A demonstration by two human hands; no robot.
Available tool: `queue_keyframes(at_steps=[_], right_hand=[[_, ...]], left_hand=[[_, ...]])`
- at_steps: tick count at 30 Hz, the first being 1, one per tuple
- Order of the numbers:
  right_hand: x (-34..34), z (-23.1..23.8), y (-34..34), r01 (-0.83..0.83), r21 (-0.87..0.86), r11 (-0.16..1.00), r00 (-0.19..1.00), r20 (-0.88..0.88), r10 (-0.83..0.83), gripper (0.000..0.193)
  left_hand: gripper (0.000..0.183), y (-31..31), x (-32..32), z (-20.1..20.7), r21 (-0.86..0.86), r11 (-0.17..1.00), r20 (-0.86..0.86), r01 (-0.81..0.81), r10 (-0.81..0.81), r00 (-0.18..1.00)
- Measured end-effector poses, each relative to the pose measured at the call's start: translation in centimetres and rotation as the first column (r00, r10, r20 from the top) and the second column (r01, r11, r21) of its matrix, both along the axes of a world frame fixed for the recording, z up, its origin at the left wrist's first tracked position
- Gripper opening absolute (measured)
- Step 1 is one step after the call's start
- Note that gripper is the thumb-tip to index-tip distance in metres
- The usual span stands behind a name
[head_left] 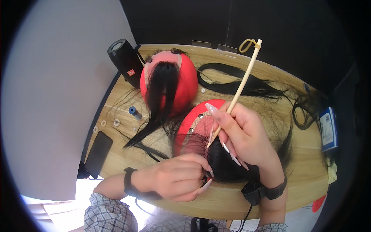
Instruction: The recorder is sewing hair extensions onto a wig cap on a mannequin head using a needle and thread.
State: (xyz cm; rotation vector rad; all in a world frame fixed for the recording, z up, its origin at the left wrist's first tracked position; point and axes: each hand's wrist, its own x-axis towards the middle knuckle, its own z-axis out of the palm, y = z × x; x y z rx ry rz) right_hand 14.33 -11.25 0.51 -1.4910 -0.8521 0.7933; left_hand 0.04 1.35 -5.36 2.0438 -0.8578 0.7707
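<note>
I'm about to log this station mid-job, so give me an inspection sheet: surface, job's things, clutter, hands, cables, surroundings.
Surface: wooden table, loose hair strands scattered on it.
Job's things: near red wig head with lace and dark hair; wooden-handled tool, tip at the lace; second red wig head behind it.
Clutter: black speaker, phone, blue spool, small white rings, hair bundle, blue box.
Hands: left hand pinches hair at the lace; right hand holds the tool like a pen. Both wear black wristbands.
Cables: black lead hanging from the right wrist unit.
Surroundings: pale wall left, dark backdrop behind.
</note>
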Motion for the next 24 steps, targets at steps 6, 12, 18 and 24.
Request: queue_keyframes(at_steps=[6, 12, 18, 24], right_hand=[[0.0, -0.3, -0.1, -0.035, 0.022, 0.999, 0.998, 0.056, 0.034, 0.019], [0.0, -0.4, -0.4, -0.013, 0.013, 1.0, 0.998, 0.068, 0.012, 0.017], [-0.1, -0.9, -0.4, -0.003, 0.034, 0.999, 0.997, 0.073, 0.0, 0.016], [0.0, -1.0, -0.5, -0.018, 0.051, 0.999, 0.996, 0.083, 0.013, 0.017]], left_hand=[[0.015, -0.3, 0.2, -0.1, -0.031, 0.999, -0.027, -0.008, 0.007, 1.0], [0.015, -0.4, 0.2, -0.1, -0.045, 0.999, -0.019, -0.021, 0.02, 1.0], [0.016, -0.4, 0.2, -0.3, -0.054, 0.998, -0.028, -0.028, 0.027, 0.999], [0.016, -0.5, 0.2, -0.2, -0.063, 0.998, -0.03, -0.033, 0.031, 0.999]])
